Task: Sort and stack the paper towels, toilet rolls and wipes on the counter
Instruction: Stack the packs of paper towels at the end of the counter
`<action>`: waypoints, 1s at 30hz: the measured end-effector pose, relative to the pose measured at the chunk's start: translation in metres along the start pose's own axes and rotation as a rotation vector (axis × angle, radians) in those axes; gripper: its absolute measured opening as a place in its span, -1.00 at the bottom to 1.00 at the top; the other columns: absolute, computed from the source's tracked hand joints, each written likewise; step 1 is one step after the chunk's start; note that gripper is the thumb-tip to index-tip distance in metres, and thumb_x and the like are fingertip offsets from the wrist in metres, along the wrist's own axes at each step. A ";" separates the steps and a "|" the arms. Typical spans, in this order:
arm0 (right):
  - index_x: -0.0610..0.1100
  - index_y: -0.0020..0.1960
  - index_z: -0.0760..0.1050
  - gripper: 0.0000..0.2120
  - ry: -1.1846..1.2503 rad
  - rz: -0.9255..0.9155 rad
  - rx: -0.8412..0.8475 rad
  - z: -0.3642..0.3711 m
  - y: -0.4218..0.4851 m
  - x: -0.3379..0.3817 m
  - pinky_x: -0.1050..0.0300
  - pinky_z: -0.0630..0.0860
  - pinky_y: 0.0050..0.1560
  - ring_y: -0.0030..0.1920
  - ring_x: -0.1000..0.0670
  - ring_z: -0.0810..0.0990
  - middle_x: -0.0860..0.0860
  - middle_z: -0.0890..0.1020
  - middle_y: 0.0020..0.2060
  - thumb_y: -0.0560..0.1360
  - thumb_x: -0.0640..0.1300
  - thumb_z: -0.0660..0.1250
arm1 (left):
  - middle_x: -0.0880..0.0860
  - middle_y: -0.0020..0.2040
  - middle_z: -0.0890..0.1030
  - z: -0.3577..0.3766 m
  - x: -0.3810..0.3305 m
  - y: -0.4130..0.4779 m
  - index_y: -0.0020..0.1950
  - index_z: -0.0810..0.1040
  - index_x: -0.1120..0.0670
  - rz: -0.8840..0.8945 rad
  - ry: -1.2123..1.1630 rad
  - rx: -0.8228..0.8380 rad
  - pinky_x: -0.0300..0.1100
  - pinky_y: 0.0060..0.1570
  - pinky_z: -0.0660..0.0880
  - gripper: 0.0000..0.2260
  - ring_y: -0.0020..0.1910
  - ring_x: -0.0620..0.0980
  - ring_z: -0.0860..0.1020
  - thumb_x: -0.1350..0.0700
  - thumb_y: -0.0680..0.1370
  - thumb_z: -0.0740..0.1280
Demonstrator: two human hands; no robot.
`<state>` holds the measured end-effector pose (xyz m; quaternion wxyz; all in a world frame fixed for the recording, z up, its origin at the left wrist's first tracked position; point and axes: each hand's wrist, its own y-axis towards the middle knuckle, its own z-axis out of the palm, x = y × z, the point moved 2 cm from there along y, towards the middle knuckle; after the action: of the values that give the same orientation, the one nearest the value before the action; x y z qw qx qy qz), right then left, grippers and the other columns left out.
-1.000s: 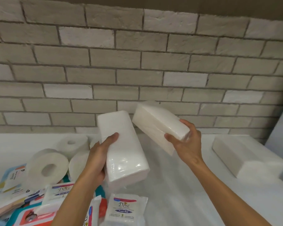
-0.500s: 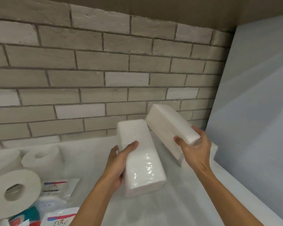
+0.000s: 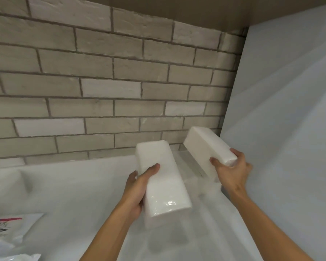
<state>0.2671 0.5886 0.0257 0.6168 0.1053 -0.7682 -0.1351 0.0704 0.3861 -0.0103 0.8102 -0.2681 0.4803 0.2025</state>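
Two white plastic-wrapped paper towel packs are in the air above the white counter [image 3: 79,185]. My left hand [image 3: 137,189] grips the nearer paper towel pack [image 3: 164,178] by its left side, thumb on top, near the middle of the view. My right hand [image 3: 230,170] holds the second paper towel pack [image 3: 205,146] by its near end, tilted, close to the back right corner. Below that pack, part of another white pack [image 3: 198,166] lies on the counter, mostly hidden.
A white wipes pack [image 3: 8,228] with a blue and red label lies at the lower left edge. A brick wall [image 3: 102,91] runs along the back. A plain white panel [image 3: 290,129] closes off the right side.
The view has swung right, so the toilet rolls have left the frame. Both hands carried their packs toward the back right corner, the right pack now close to the white panel.
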 end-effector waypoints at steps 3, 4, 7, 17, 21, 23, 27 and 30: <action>0.03 0.32 0.37 -0.31 -0.049 0.028 0.007 0.006 0.020 -0.013 0.15 0.56 -0.13 0.05 -0.15 0.49 -0.12 0.25 0.26 0.29 -0.06 0.61 | 0.11 0.09 0.70 0.012 0.006 0.009 0.43 0.36 0.07 -0.001 -0.022 -0.022 0.15 0.03 0.62 -0.05 -0.01 0.15 0.70 -0.15 0.14 0.66; 0.03 0.32 0.37 -0.31 -0.057 0.033 0.007 0.009 0.027 -0.016 0.09 0.60 -0.06 0.07 -0.17 0.49 -0.13 0.24 0.27 0.29 -0.06 0.61 | 0.12 0.09 0.70 0.018 0.008 0.013 0.42 0.37 0.07 -0.004 -0.034 -0.029 0.16 0.02 0.62 -0.06 -0.01 0.16 0.70 -0.15 0.13 0.66; 0.03 0.31 0.38 -0.31 -0.090 0.063 0.020 0.022 0.046 -0.028 -0.04 0.62 0.06 0.10 -0.19 0.47 -0.13 0.22 0.29 0.28 -0.06 0.62 | 0.12 0.10 0.69 0.035 0.012 0.024 0.43 0.36 0.08 -0.029 -0.056 -0.037 0.15 0.02 0.62 -0.02 0.00 0.17 0.70 -0.16 0.11 0.67; 0.04 0.32 0.36 -0.27 -0.184 0.019 -0.003 0.057 0.069 -0.059 -0.01 0.44 0.33 0.24 -0.20 0.36 -0.11 0.20 0.28 0.24 0.07 0.60 | 0.13 0.06 0.71 0.055 0.014 0.053 0.30 0.48 0.11 -0.011 0.005 -0.051 0.16 0.01 0.62 -0.21 -0.01 0.17 0.70 -0.16 0.18 0.63; 0.01 0.39 0.34 -0.26 -0.255 -0.016 0.005 0.064 0.066 -0.055 0.05 0.35 0.33 0.26 -0.21 0.34 -0.17 0.22 0.31 0.30 0.06 0.57 | 0.12 0.06 0.71 0.056 0.016 0.056 0.30 0.50 0.10 -0.023 -0.009 -0.049 0.08 -0.03 0.63 -0.28 0.00 0.16 0.70 -0.14 0.23 0.61; 0.03 0.40 0.33 -0.27 -0.297 -0.034 0.019 0.067 0.064 -0.053 0.01 0.37 0.30 0.27 -0.22 0.34 -0.18 0.22 0.32 0.32 0.08 0.55 | 0.12 0.08 0.70 0.056 0.019 0.057 0.31 0.49 0.11 -0.028 -0.016 -0.048 0.06 -0.04 0.63 -0.25 0.01 0.16 0.69 -0.15 0.22 0.62; 0.04 0.40 0.29 -0.27 -0.372 -0.073 0.035 0.076 0.059 -0.052 -0.09 0.40 0.26 0.26 -0.25 0.33 -0.20 0.21 0.33 0.33 0.13 0.52 | 0.12 0.08 0.70 0.054 0.023 0.058 0.31 0.49 0.09 -0.038 -0.024 -0.071 0.14 0.03 0.62 -0.21 0.02 0.17 0.69 -0.15 0.18 0.64; 0.05 0.41 0.26 -0.27 -0.417 -0.069 0.041 0.078 0.060 -0.055 -0.14 0.41 0.25 0.26 -0.27 0.32 -0.22 0.20 0.33 0.35 0.17 0.49 | 0.11 0.08 0.70 0.052 0.024 0.058 0.30 0.50 0.08 -0.039 -0.021 -0.081 0.16 0.05 0.61 -0.21 0.02 0.17 0.69 -0.16 0.17 0.64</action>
<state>0.2032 0.6687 -0.0201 0.4374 0.1138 -0.8777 -0.1591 0.0825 0.4652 -0.0252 0.8074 -0.3081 0.4579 0.2086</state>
